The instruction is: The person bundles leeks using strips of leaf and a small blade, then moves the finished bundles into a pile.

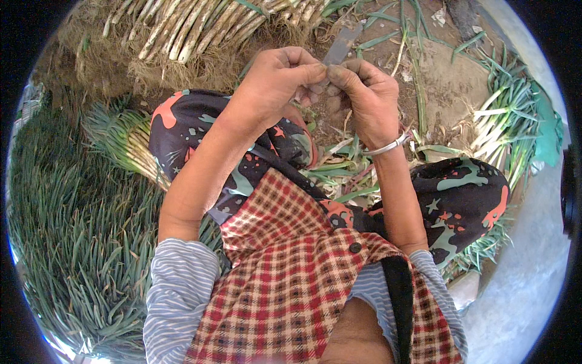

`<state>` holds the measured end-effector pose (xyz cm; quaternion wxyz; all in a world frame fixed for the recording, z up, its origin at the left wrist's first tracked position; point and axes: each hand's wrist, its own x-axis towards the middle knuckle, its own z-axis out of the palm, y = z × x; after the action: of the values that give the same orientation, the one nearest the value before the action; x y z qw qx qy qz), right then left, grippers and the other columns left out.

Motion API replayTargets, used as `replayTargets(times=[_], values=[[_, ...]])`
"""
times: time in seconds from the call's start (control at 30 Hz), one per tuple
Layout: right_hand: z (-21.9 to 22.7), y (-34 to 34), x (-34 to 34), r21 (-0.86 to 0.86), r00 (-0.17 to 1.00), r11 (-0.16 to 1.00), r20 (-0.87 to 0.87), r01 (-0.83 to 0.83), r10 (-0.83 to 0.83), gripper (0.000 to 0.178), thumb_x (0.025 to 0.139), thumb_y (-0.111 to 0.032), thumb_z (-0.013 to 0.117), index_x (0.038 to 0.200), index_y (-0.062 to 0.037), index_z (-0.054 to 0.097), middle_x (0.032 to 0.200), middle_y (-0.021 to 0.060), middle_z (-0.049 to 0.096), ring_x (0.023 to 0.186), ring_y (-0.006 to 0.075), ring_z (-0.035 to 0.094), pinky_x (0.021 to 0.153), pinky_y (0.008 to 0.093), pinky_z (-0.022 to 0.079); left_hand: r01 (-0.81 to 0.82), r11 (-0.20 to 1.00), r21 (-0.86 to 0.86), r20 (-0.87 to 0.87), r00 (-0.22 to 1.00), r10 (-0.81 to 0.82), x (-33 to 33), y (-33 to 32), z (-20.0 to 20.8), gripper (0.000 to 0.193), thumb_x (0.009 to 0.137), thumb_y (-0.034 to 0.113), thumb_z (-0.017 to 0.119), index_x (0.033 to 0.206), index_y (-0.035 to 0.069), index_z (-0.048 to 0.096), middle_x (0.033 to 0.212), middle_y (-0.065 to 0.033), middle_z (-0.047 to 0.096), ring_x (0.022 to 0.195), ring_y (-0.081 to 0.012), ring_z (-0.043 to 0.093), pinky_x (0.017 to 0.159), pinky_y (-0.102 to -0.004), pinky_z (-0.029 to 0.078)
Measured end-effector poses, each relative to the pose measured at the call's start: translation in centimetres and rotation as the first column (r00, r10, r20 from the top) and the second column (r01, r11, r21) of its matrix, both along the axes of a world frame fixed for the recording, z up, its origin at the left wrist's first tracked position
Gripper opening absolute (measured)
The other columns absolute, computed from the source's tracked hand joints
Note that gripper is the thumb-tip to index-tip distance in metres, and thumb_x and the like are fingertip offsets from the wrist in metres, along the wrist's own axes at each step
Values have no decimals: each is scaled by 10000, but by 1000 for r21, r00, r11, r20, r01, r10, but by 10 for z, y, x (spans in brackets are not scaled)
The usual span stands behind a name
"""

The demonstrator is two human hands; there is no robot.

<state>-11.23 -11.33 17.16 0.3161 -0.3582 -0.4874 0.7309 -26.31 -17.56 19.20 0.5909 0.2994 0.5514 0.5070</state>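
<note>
My left hand [285, 79] and my right hand [367, 94] meet above the soil, thumb tips nearly touching, both closed in a pinch. From between the fingertips a flat grey metal blade [343, 45] sticks out, slanting away to the upper right. Its near end lies hidden at my fingers, by the right thumb and forefinger. What the left fingers pinch is too small to make out. A silver bangle [388, 146] circles my right wrist. Just beyond my left hand lies a pile of green onions [200, 27], with white stalks and brown roots.
Loose green leaves [418, 79] and peeled scraps [348, 159] litter the soil between my knees. A small onion bundle [136, 145] rests beside my left knee, near a broad mass of green tops [79, 230]. More onions [506, 121] lie at the right, beside pale sheeting [533, 242].
</note>
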Motion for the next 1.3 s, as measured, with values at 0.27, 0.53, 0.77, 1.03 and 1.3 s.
replayTargets(times=[0.27, 0.53, 0.77, 1.03, 1.3], values=[[-11, 11, 7, -28, 991, 998, 119, -53, 56, 115, 804, -121, 590, 778, -11, 610, 686, -16, 579, 568, 77, 501, 506, 223, 393, 91, 991, -103, -97, 990, -101, 14, -1, -12, 171, 791, 167, 617, 710, 17, 606, 562, -18, 557, 458, -82, 514, 416, -207, 390], [-178, 26, 65, 265, 496, 684, 853, -679, 162, 266, 728, -231, 556, 794, 20, 616, 764, 245, 592, 717, 380, 587, 663, 447, 453, 144, 981, 132, -408, 909, -79, 8, -6, -4, 188, 782, 194, 647, 825, 14, 607, 728, -9, 592, 668, -61, 522, 566, -243, 440], [-127, 0, -6, 518, 836, 705, 512, -484, 197, 279, 750, -208, 614, 927, 6, 588, 828, 228, 595, 779, 339, 597, 680, 416, 469, 5, 974, 226, -272, 961, 58, 4, -15, 12, 178, 778, 149, 647, 790, -1, 552, 690, -28, 550, 647, -85, 498, 580, -260, 428], [-35, 45, -154, 519, 799, 611, 444, -598, 405, 348, 792, -130, 571, 1114, -15, 507, 962, 146, 590, 836, 231, 578, 754, 340, 470, -69, 846, 528, -320, 907, 273, -19, -22, 58, 117, 816, 83, 612, 810, -23, 563, 686, -59, 564, 641, -119, 518, 597, -266, 435], [21, 83, -292, 883, 883, 129, 462, -450, -84, 523, 753, -216, 582, 1212, -36, 405, 1131, 189, 531, 1040, 372, 473, 859, 452, 411, -392, 778, 492, -384, 703, 598, -96, -10, 48, 106, 850, 92, 593, 861, -12, 585, 718, -15, 587, 669, -60, 497, 605, -232, 439]])
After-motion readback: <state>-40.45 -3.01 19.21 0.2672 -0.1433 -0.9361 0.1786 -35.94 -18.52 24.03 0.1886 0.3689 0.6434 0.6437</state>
